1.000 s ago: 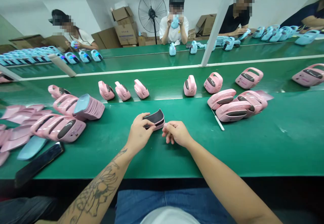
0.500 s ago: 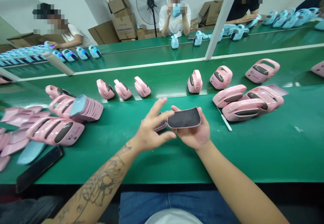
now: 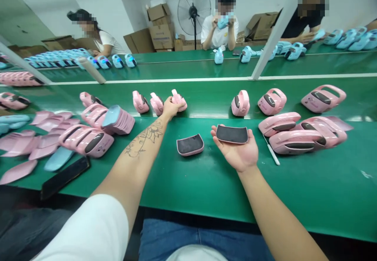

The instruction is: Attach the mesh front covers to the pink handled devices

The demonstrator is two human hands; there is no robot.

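Note:
My left arm is stretched toward the back of the bench, and my left hand [image 3: 171, 108] has its fingers closed around the lower part of a pink handled device [image 3: 179, 99]. Palm up, my right hand [image 3: 242, 153] holds a curved panel [image 3: 232, 134] with a black face and a thin pink rim. A short stack of similar black-faced panels [image 3: 190, 145] lies on the green bench between my arms. Two more pink devices [image 3: 140, 102] stand just left of my left hand.
Pink devices [image 3: 297, 141] and a thin white tool [image 3: 273, 154] lie at right. On the left are stacked panels [image 3: 125, 121], loose pink covers [image 3: 48, 143] and a black phone-like slab [image 3: 65, 177]. Co-workers sit beyond a white rail [image 3: 176, 80], with blue devices [image 3: 118, 61].
My left hand has moved from beside the panel forward to the pink device at the back. My right hand still holds the panel, now with the palm more exposed. The view has shifted.

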